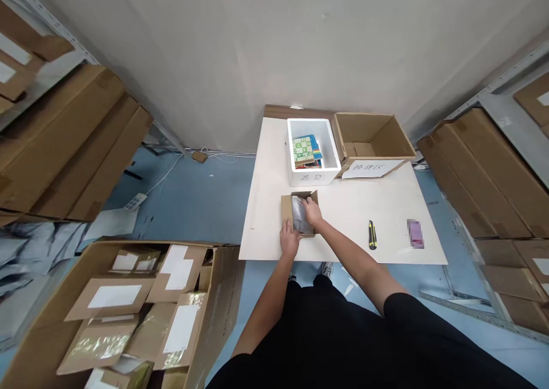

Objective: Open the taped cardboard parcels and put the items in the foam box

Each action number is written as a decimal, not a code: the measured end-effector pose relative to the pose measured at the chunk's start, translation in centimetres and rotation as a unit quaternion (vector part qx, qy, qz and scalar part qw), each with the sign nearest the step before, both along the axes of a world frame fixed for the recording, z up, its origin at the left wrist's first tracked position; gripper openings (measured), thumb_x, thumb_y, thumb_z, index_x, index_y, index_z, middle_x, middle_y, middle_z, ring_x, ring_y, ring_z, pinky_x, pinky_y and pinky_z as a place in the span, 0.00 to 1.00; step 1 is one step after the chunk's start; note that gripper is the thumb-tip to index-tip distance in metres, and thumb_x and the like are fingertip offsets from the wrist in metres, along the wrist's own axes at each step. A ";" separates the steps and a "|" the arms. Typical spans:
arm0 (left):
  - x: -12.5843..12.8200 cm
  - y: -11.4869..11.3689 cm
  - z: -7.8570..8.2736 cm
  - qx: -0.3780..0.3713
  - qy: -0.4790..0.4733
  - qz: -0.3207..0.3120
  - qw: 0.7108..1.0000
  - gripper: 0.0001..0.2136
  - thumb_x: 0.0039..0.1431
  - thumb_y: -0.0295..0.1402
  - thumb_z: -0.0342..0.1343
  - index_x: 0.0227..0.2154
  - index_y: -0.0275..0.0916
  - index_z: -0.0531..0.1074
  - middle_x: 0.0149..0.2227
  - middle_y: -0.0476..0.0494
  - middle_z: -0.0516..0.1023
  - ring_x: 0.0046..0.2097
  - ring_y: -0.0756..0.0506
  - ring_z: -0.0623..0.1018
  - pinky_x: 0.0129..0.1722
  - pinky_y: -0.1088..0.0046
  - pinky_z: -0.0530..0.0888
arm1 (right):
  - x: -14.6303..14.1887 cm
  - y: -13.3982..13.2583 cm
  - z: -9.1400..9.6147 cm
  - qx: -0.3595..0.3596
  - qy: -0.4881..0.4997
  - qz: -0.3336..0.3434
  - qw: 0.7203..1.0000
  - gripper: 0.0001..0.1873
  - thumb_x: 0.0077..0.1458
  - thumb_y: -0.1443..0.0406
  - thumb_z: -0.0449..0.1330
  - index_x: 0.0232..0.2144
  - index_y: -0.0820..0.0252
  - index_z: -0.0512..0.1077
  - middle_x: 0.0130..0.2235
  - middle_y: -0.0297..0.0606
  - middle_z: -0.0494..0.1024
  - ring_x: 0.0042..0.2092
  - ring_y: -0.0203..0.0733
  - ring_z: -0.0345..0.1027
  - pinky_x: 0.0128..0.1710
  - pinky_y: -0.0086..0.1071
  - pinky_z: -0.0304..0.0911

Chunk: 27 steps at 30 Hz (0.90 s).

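Observation:
A small open cardboard box (286,207) lies on the white table (343,211) near its front edge. Inside it is a grey plastic-wrapped item (299,216). My left hand (289,239) grips the box's near left corner, fingers closed on its edge. My right hand (311,211) reaches into the box from the right, with its fingers curled on the grey item.
A white foam box (328,149) holding colourful booklets (305,150) and an open cardboard box (372,135) with a paper label (371,169) stand at the table's back. A yellow-black utility knife (372,234) lies to the right. A carton of parcels (128,309) sits on the floor, left.

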<state>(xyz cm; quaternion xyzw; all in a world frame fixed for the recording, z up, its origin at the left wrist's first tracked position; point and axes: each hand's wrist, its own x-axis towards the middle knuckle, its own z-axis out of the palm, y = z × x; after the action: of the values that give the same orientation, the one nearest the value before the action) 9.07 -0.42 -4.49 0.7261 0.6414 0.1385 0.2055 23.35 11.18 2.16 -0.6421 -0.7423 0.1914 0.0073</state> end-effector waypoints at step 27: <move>-0.7 -0.2 5.1 0.009 -0.120 0.084 0.989 0.22 0.69 0.27 0.50 0.62 0.42 0.75 0.61 0.35 0.78 0.67 0.36 0.73 0.70 0.51 0.68 | 15.9 -3.0 -10.8 -0.003 0.121 -0.289 0.950 0.33 0.65 0.59 0.55 0.69 0.63 0.65 0.67 0.58 0.66 0.67 0.60 0.60 0.66 0.49 0.60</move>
<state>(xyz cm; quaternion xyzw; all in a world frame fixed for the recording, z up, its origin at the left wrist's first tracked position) 8.34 -0.64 0.62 0.6500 0.6693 0.2471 0.2616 39.27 8.17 -8.68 -0.8010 -0.5180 0.2595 0.1507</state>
